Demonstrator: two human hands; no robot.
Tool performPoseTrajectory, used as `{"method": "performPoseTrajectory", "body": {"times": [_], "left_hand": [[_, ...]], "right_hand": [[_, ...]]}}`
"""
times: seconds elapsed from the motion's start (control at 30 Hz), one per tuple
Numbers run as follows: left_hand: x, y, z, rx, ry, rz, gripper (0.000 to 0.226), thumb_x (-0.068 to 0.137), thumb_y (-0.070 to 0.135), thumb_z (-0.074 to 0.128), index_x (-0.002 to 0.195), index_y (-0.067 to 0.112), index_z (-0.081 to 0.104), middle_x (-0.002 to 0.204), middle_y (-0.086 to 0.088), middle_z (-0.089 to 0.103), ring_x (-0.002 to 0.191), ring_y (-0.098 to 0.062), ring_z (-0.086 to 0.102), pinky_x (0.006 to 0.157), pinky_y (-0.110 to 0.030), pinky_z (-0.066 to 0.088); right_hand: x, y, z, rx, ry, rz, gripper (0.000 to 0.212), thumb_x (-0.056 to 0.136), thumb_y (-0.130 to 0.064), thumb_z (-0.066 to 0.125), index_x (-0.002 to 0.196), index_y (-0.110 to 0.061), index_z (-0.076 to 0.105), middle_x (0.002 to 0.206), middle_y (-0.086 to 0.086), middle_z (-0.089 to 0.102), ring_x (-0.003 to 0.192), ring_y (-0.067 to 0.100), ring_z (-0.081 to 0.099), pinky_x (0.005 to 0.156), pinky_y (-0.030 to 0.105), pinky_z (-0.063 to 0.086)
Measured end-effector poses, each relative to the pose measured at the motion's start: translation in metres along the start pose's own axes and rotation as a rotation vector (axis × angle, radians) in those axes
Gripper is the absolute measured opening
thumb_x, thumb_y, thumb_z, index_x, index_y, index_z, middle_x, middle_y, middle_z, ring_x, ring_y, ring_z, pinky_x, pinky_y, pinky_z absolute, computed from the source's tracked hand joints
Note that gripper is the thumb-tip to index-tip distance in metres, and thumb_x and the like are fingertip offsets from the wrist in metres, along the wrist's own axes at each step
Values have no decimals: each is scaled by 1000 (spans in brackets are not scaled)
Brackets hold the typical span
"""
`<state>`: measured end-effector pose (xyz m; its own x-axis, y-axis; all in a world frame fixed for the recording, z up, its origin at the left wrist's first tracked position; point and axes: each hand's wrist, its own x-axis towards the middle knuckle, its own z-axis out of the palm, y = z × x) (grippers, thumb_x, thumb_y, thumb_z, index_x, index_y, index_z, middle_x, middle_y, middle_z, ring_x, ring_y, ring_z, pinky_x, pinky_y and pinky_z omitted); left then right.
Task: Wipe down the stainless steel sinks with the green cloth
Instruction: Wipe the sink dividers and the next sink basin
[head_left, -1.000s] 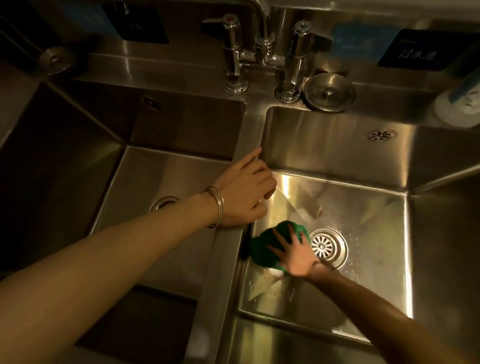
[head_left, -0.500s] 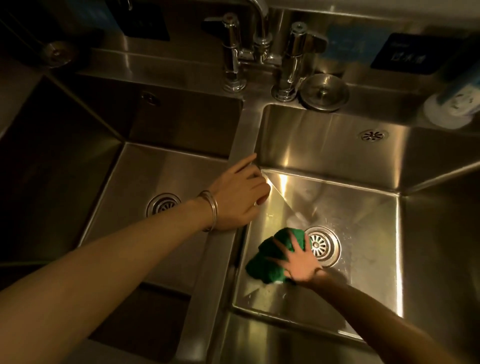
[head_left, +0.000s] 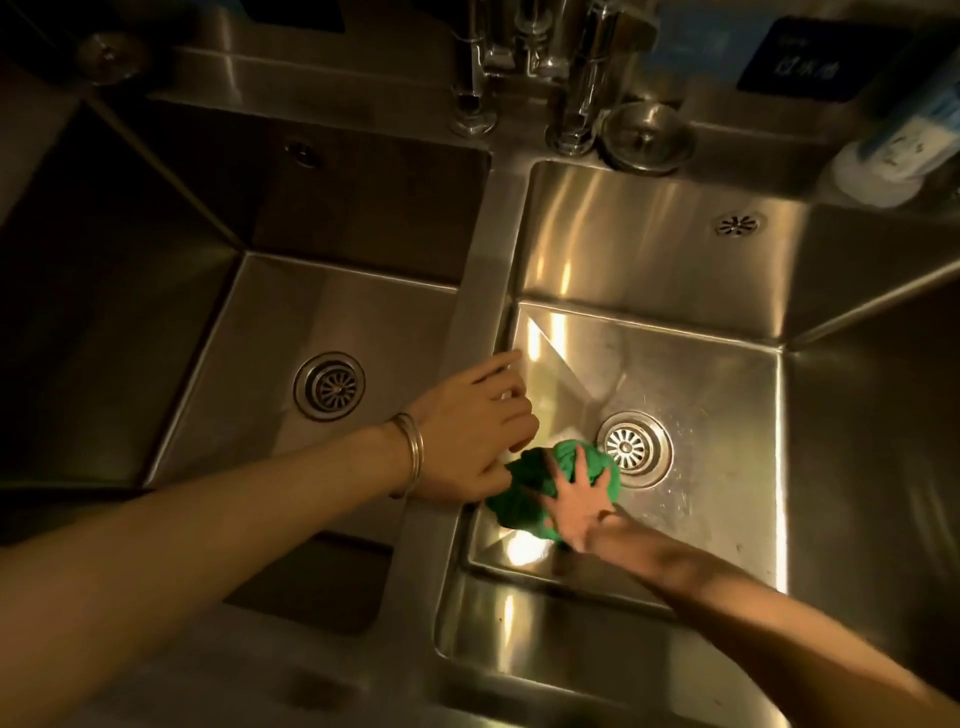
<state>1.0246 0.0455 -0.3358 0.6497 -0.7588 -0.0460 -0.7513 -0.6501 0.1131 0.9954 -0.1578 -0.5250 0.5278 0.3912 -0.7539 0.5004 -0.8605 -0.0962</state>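
Note:
Two stainless steel sinks sit side by side: the left sink (head_left: 260, 322) and the right sink (head_left: 727, 415). A crumpled green cloth (head_left: 524, 488) lies on the right sink's floor, just left of its round drain (head_left: 632, 448). My right hand (head_left: 579, 499) presses flat on the cloth with fingers spread. My left hand (head_left: 472, 431), with a metal bangle at the wrist, rests on the divider (head_left: 483, 291) between the sinks, fingers curled over its edge and holding nothing.
A tap with two handles (head_left: 524, 67) stands behind the divider. A round metal strainer lid (head_left: 649, 136) lies beside it. A white and blue bottle (head_left: 883, 156) sits at the back right. The left sink has its own drain (head_left: 329, 385).
My right hand has slid the green cloth around on the sink floor beside the drain. My left hand stays on the divider. The camera has shifted so the sinks sit higher in view.

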Motion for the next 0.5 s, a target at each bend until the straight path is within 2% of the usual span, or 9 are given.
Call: {"method": "performPoseTrajectory", "body": {"times": [0.07, 0.1, 0.17, 0.2, 0.23, 0.27, 0.33, 0.43, 0.5], "left_hand": [[0, 0, 2, 8, 23, 1, 31, 73, 36, 37, 74, 16, 61, 78, -3, 62, 89, -26, 56, 113, -43, 20], [-1, -1, 3, 15, 29, 4, 31, 73, 35, 37, 74, 16, 61, 78, -2, 63, 89, -25, 56, 114, -42, 18], [-2, -2, 4, 36, 21, 7, 30, 73, 35, 37, 74, 16, 61, 76, -1, 62, 88, -24, 55, 114, -39, 14], [-2, -2, 5, 40, 22, 3, 30, 73, 35, 37, 74, 17, 61, 76, 0, 62, 88, -24, 55, 114, -38, 14], [-2, -2, 5, 40, 25, -2, 29, 74, 34, 37, 74, 17, 61, 75, 1, 62, 87, -23, 55, 114, -38, 14], [-2, -1, 6, 31, 23, -5, 29, 74, 34, 37, 74, 18, 61, 75, 1, 61, 87, -23, 54, 114, -37, 13], [-1, -2, 6, 16, 19, -10, 28, 75, 33, 37, 74, 19, 61, 74, 2, 61, 87, -22, 54, 114, -36, 13], [-2, -4, 7, 31, 12, -17, 25, 76, 33, 39, 74, 20, 60, 74, 4, 62, 87, -21, 54, 114, -36, 13], [-2, -4, 9, 51, 14, -11, 26, 78, 34, 39, 76, 21, 61, 75, 4, 62, 88, -21, 54, 114, -36, 13]], "right_hand": [[2, -27, 11, 181, 37, -32, 68, 95, -49, 38, 148, -37, -2, 155, 6, -19, 141, 39, -16, 109, 66, -6], [1, -34, 24, 181, 6, -116, 69, 92, -54, 35, 145, -43, -9, 157, 4, -14, 143, 36, -14, 110, 64, -8], [-7, -26, 39, 26, -19, -275, 63, 79, -65, 13, 120, -62, -36, 158, -1, -6, 144, 32, -10, 110, 62, -12], [-9, -14, 34, -30, -43, -287, 58, 73, -65, 5, 104, -65, -45, 158, -1, -4, 144, 31, -10, 109, 63, -11], [-7, -1, 26, -105, -60, -320, 56, 74, -63, 3, 100, -66, -47, 158, 0, -5, 144, 31, -11, 109, 65, -9], [-7, 9, 15, -187, -84, -326, 59, 81, -61, 8, 112, -64, -41, 158, 1, -8, 143, 32, -13, 108, 67, -6], [-8, 12, 2, -279, -145, -235, 57, 95, -49, 21, 142, -49, -10, 157, 1, -15, 141, 38, -17, 108, 69, 3], [-15, -30, 3, -249, -135, -61, 57, 99, -24, 37, 146, -45, 13, 157, 6, -13, 138, 50, -2, 107, 60, 26], [-22, -60, 7, -103, -172, -98, 58, 96, -26, 44, 147, -34, 17, 155, 12, 2, 136, 45, 17, 104, 49, 33]]}}
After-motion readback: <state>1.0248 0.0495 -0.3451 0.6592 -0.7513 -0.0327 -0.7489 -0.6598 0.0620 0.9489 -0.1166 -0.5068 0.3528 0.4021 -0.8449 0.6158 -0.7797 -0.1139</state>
